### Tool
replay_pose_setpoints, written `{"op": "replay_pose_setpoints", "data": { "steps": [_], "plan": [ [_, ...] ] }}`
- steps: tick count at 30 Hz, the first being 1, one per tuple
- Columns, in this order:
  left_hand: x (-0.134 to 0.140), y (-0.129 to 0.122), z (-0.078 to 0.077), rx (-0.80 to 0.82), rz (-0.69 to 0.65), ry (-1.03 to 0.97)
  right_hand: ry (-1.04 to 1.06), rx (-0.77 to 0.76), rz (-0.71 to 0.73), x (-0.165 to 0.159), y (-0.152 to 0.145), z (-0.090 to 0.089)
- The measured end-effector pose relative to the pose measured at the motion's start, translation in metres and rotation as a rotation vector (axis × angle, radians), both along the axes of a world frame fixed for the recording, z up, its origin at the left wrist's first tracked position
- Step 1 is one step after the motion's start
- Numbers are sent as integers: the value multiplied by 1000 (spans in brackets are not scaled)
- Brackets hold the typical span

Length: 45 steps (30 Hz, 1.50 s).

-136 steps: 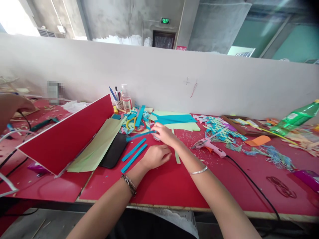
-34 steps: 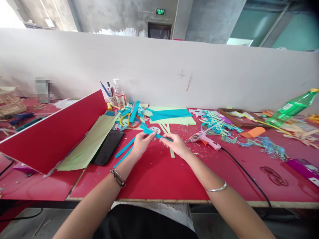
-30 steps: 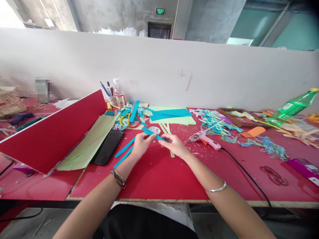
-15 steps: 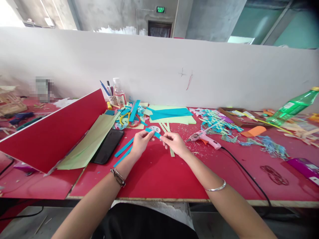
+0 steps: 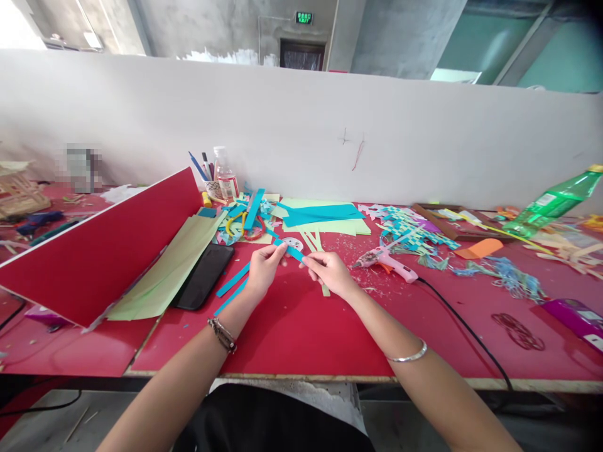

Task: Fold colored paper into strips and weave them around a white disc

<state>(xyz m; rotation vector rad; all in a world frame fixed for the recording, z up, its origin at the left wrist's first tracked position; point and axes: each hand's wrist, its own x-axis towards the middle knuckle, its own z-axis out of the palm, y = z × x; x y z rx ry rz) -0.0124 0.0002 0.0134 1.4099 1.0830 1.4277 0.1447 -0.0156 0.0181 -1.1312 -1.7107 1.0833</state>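
A short blue paper strip [image 5: 294, 252] is stretched between my two hands over the red table. My left hand [image 5: 264, 269] pinches its left end between thumb and fingers. The right end is in the pinch of my right hand [image 5: 328, 270]. Just behind the strip lies a white round piece [image 5: 296, 243], partly covered. Two more blue paper strips [image 5: 234, 279] rest beside my left wrist. Pale green strips [image 5: 326, 290] lie partly under my right hand. A pink glue gun [image 5: 389, 261] lies to the right of that hand.
Green and blue paper sheets [image 5: 325, 216] lie at the back, near yellow-handled scissors [image 5: 233, 224] among scraps. On the left are a black phone [image 5: 205, 276] and a leaning red board [image 5: 108, 245]. Woven paper pieces [image 5: 405, 223], tassels [image 5: 511, 280] and a green bottle [image 5: 549, 204] occupy the right.
My left hand has shifted slightly left along the blue strip, so more of it shows between my hands. My right hand stays nearly in place.
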Motion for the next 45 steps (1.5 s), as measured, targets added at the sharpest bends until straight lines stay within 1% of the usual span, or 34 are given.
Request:
{"op": "replay_pose_setpoints", "data": {
  "steps": [5, 7, 12, 18, 22, 25, 27, 30, 34, 38, 41, 45],
  "plan": [
    [-1, 1, -1, -6, 24, -31, -4, 36, -44, 1, 2, -2],
    [-2, 2, -1, -10, 37, -44, 0, 43, -47, 1, 3, -2],
    [-3, 3, -2, -24, 63, -80, -11, 120, -43, -1, 2, -1],
    [-2, 2, 0, -37, 82, -92, -25, 101, -51, -1, 2, 0],
    [-3, 5, -3, -30, 87, -138, -12, 92, -84, -1, 2, 0],
    [-6, 8, -7, -25, 164, -209, -1, 78, -137, 1, 3, -1],
    [-8, 10, -9, -30, 216, -253, 20, 48, -161, 2, 4, -2],
    [-10, 11, -8, -46, 246, -291, 102, 12, -167, 4, 6, -5],
    [-11, 13, -6, -75, 286, -340, 235, 19, -184, 3, 9, -6],
    [-13, 13, -5, -82, 295, -356, 294, 14, -178, 1, 9, -6],
    [-14, 14, -5, -89, 316, -394, 255, 1, -137, 0, 7, -5],
    [-14, 14, -3, -119, 314, -473, 149, 28, -132, 1, 5, -4]
  ]
}}
